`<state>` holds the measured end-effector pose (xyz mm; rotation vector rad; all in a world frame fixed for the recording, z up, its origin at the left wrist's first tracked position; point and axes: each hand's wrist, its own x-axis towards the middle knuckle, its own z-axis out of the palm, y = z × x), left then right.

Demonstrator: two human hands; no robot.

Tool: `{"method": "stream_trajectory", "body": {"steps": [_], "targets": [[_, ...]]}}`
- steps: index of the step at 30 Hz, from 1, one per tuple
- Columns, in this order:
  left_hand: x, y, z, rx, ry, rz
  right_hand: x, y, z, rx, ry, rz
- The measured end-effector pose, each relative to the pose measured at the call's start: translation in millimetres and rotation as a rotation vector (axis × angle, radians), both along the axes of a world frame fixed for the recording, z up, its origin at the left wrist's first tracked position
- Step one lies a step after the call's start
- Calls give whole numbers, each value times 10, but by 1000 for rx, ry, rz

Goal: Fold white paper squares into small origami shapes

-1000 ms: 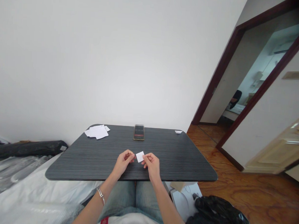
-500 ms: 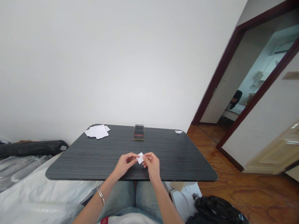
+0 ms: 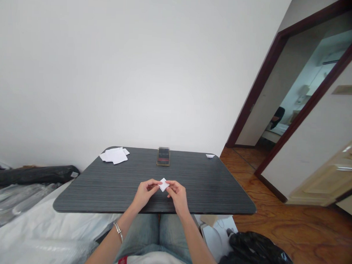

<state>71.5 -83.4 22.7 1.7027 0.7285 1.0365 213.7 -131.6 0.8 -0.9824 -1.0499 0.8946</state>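
Observation:
A small white folded paper (image 3: pixel 163 185), shaped like a diamond, is held just above the dark table near its front edge. My left hand (image 3: pixel 146 191) pinches its left corner between thumb and fingers. On the opposite corner, my right hand (image 3: pixel 177 193) has its thumb and fingers closed too. Beyond the hands, a phone-like device with a dark screen (image 3: pixel 163 156) leans on a stand at the table's back middle.
The dark wood-grained table (image 3: pixel 103 191) stands against a white wall. Loose white papers (image 3: pixel 114 155) lie at its back left, a small folded white paper piece (image 3: pixel 210 156) at its back right. Black plastic bags (image 3: pixel 258 252) sit on the floor at right.
The folded paper has shifted slightly left and turned a little between my fingers. My right hand has moved slightly left with it. Everything else on the table stays in place.

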Motion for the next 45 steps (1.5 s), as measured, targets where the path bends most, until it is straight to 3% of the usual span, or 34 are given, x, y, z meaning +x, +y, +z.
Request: {"method": "stream_trajectory", "body": {"steps": [11,20,29,36,45], "targets": [[18,-32,40,-76,-40,-87,-17,-25,32,-57,-10,-44],[28,-36,49,-100,-52,-78,-27,-21,27,-17,56,-37],[39,-28,52,-86,-11,-53,-18,-14,31,-27,24,-79],[46,-57,75,-167,-37,-77,-11,-34,55,19,-65,-78],[32,-32,32,-129,-28,-50,-5,-28,36,-16,-13,-90]]}}
